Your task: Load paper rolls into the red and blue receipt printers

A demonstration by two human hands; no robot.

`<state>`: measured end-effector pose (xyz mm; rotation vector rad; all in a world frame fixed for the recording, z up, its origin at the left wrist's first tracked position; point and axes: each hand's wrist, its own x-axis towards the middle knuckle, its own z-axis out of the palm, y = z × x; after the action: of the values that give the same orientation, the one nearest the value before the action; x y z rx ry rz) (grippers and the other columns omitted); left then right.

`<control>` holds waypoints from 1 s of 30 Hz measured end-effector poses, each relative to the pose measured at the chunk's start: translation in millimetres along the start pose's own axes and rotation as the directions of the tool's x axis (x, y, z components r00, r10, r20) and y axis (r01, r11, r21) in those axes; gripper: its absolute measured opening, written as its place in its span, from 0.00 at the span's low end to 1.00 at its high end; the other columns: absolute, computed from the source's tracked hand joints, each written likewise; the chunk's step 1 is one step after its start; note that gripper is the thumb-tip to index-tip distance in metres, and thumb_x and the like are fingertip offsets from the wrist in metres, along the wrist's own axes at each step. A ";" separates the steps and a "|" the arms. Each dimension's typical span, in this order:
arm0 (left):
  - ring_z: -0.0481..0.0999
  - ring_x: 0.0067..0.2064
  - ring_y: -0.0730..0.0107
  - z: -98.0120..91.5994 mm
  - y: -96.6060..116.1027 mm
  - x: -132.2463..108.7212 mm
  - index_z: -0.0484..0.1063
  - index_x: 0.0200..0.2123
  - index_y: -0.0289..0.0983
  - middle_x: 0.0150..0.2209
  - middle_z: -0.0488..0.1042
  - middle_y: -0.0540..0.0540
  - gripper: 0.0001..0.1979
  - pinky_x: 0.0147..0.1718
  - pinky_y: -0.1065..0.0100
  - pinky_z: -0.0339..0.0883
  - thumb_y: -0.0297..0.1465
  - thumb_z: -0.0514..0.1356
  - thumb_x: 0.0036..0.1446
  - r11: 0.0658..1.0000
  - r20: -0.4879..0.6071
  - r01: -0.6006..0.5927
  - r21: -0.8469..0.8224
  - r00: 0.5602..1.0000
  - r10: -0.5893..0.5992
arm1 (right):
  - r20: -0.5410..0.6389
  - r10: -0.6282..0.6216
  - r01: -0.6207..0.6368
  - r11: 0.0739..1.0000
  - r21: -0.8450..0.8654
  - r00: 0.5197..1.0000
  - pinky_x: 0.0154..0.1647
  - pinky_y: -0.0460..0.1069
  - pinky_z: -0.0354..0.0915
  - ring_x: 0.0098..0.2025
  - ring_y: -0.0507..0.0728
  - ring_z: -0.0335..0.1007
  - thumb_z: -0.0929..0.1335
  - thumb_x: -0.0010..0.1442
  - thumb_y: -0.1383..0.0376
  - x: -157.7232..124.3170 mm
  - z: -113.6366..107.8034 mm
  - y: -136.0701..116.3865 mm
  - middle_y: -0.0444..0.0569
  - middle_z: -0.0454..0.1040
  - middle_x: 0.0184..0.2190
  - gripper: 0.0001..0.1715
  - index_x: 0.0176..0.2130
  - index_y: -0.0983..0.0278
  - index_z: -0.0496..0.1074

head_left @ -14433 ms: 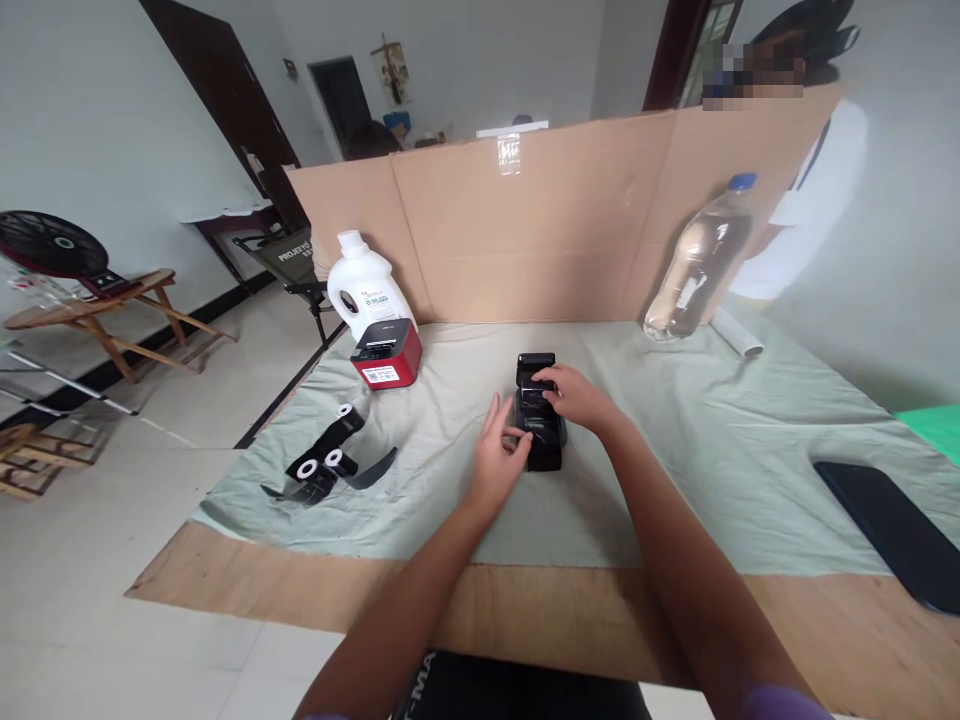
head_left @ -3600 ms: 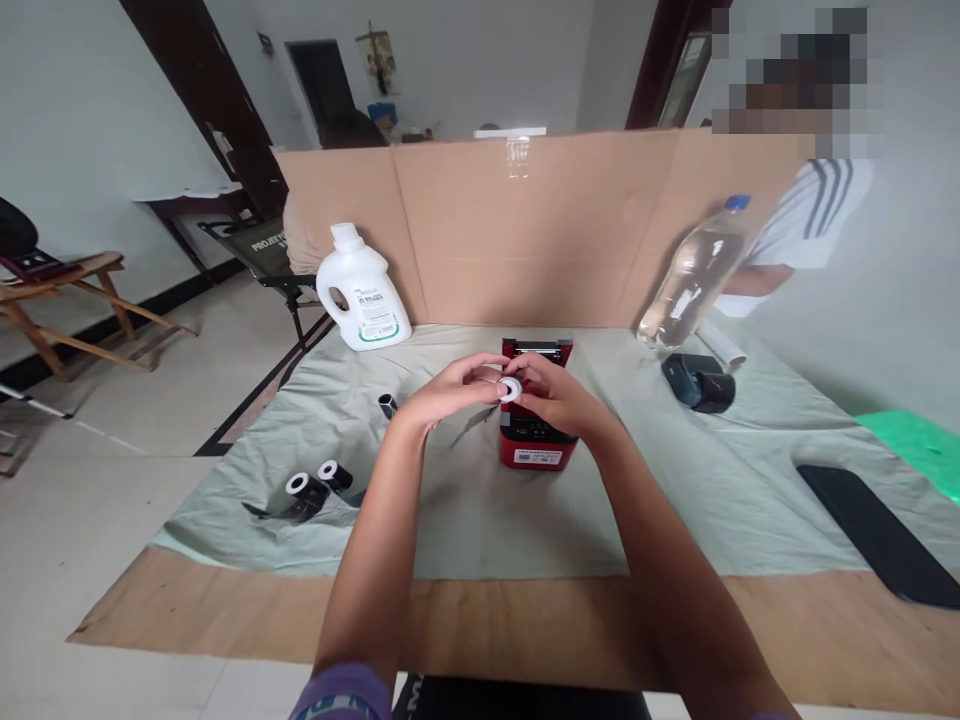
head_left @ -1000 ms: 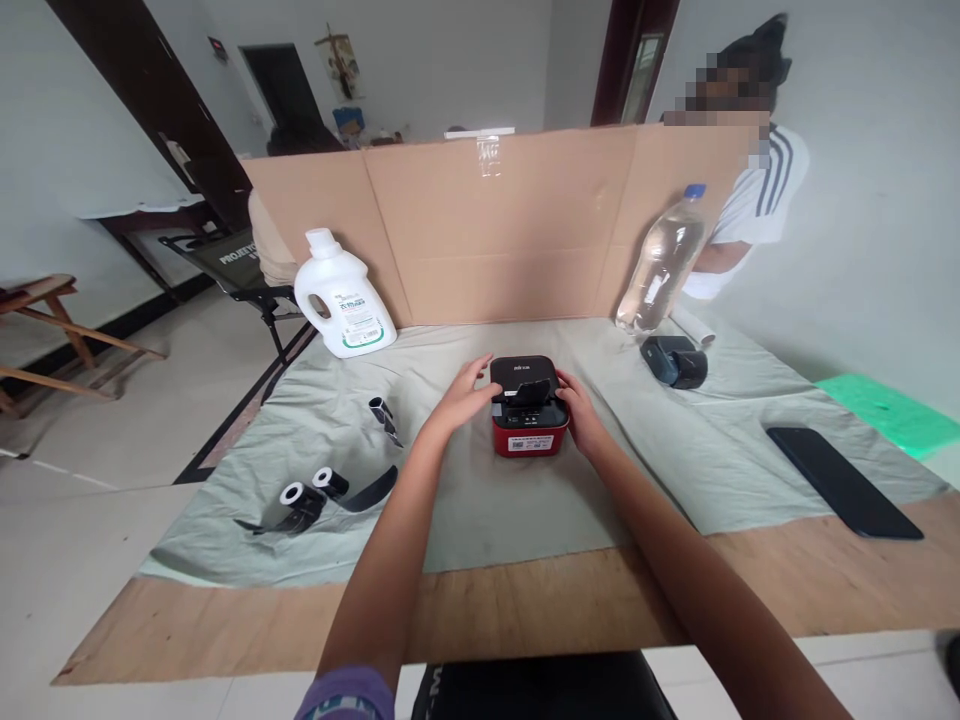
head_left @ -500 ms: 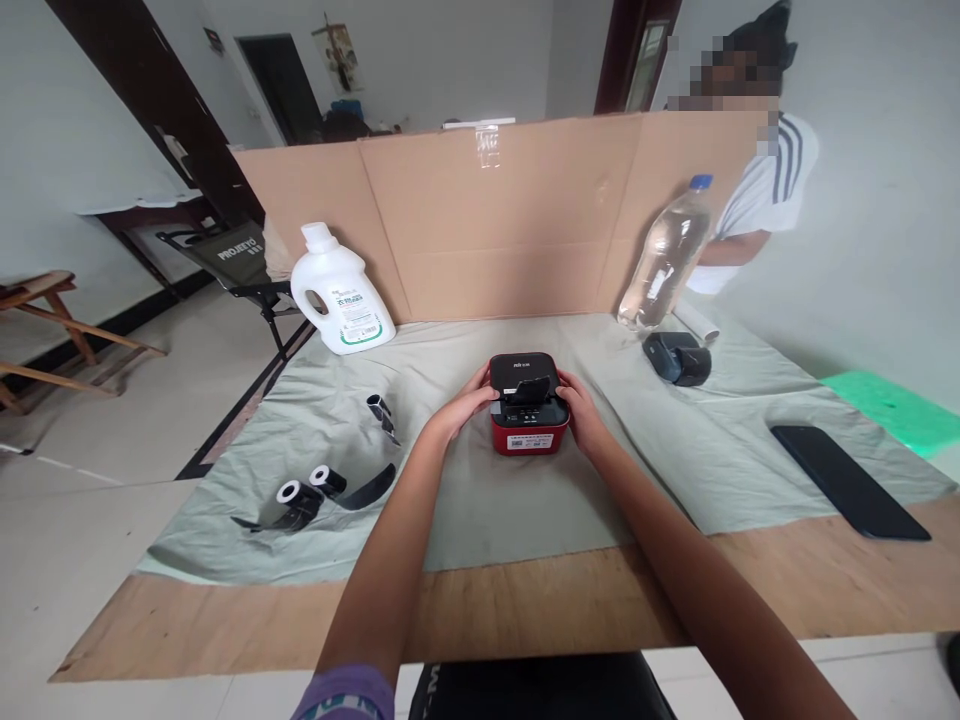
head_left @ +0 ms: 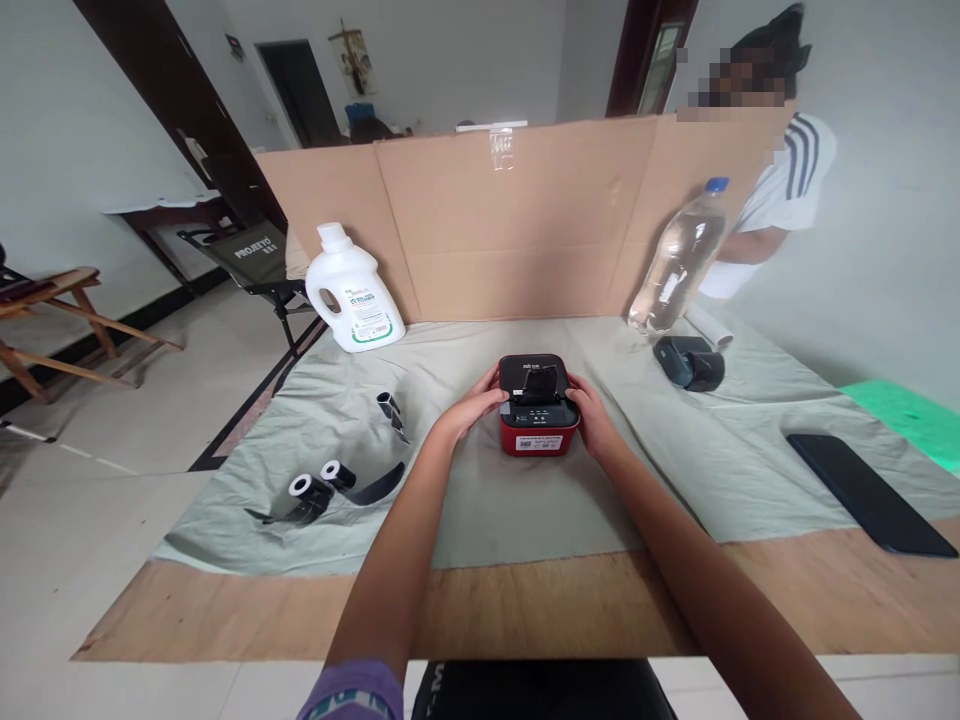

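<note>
A small red and black label printer (head_left: 538,440) rests on the grey-green cloth in front of me. Out of its top slot sticks a strip of black paper (head_left: 541,382), leaning back over the lid. My left hand (head_left: 474,402) grips the printer's left side, the thumb at its top edge. From the right side my right hand (head_left: 592,412) holds it the same way, fingers partly hidden behind the body. Left of my left arm lie black paper rolls with white cores (head_left: 311,492) and a small loose curl of black paper (head_left: 390,410).
A white detergent jug (head_left: 356,290) stands at the back left, a clear bottle (head_left: 679,260) at the back right. Near the bottle sits a dark device (head_left: 688,362). A black phone (head_left: 870,492) lies at right. Behind the cardboard screen (head_left: 517,220) is a person (head_left: 795,180).
The black strip on the printer now leans further back over the lid. Both hands keep their hold on the printer. The whole view has shifted slightly.
</note>
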<state>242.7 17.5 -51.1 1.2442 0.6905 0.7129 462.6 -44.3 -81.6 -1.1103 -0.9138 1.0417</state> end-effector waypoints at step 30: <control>0.60 0.68 0.57 2.6 0.9 -2.9 0.54 0.70 0.48 0.69 0.61 0.47 0.42 0.67 0.54 0.54 0.29 0.62 0.51 1.000 -0.031 -0.022 0.004 0.999 0.022 | 0.042 -0.041 0.042 0.999 -0.004 0.998 0.63 0.58 0.62 0.61 0.63 0.67 0.69 0.56 0.51 9.2 -14.4 23.3 0.44 0.76 0.55 0.26 0.53 0.54 0.73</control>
<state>243.0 13.9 -49.5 1.2478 0.7044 0.7506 474.3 -36.3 -106.8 -1.0731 -0.9696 1.0322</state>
